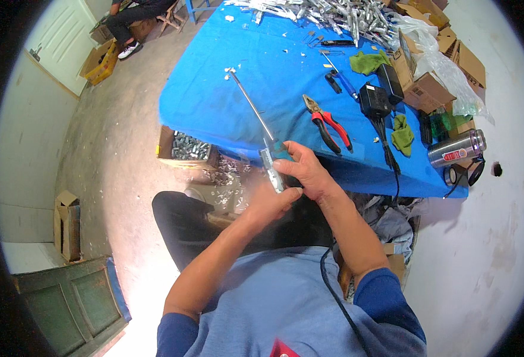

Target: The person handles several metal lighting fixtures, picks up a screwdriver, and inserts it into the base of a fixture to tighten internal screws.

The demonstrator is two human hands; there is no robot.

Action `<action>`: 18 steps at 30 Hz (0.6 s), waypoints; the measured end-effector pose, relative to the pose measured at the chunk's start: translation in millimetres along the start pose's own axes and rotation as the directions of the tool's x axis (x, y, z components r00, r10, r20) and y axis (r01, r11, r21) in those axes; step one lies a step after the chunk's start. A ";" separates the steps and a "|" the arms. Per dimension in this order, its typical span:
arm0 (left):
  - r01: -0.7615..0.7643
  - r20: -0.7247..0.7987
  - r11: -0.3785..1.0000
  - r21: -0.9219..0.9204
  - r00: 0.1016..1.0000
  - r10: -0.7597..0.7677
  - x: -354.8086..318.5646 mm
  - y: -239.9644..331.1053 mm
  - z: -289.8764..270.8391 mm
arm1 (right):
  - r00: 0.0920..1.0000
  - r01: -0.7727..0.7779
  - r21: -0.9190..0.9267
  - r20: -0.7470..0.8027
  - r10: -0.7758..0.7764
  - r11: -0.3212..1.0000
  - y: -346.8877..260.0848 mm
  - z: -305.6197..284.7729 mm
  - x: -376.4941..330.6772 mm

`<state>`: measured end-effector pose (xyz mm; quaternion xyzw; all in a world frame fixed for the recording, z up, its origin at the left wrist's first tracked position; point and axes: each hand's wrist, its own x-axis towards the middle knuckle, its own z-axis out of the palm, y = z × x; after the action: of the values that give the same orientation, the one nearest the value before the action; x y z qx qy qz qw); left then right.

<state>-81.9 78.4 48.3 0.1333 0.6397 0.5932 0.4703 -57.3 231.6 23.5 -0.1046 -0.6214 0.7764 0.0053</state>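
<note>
Both my hands meet just over the near edge of the blue-covered table (pixel 208 89). My right hand (pixel 308 174) is closed around the teal handle of a screwdriver (pixel 253 107), its long shaft pointing away over the cloth. A narrow silver-grey part (pixel 270 169) lies against my right thumb. Its lower end sits in the fingers of my left hand (pixel 266 201), which is closed and somewhat blurred. Pliers with red and black handles (pixel 328 124) lie on the cloth, right of the screwdriver. White bits cling or lie at the shaft's far end.
Silvery parts (pixel 351 18) are heaped at the table's far side. A black power adapter (pixel 374 100), green cloths (pixel 402 135) and a steel flask (pixel 457 149) stand or lie at the right. Below the table's left corner is a carton of metal pieces (pixel 189 147). Another person (pixel 132 24) sits far left.
</note>
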 end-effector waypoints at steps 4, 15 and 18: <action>0.024 0.059 0.991 -0.134 0.998 -0.016 -15.5 -8.9 -13.6 | 0.977 -0.160 0.265 0.179 0.114 0.951 -16.9 12.1 -2.1; 0.046 0.018 0.886 -0.462 0.999 -0.043 -23.9 -37.4 -56.7 | 0.934 -0.270 0.140 0.277 0.224 0.953 -19.7 -8.6 -20.2; 0.041 0.027 0.877 -0.480 0.999 -0.032 -20.0 -35.3 -56.9 | 0.934 -0.259 0.091 0.277 0.225 0.962 -20.7 -10.2 -23.4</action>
<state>-101.0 18.7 17.6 0.0060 0.4708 0.7230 0.5055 -35.2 242.9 45.0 -0.0753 -0.5486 0.8158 -0.1668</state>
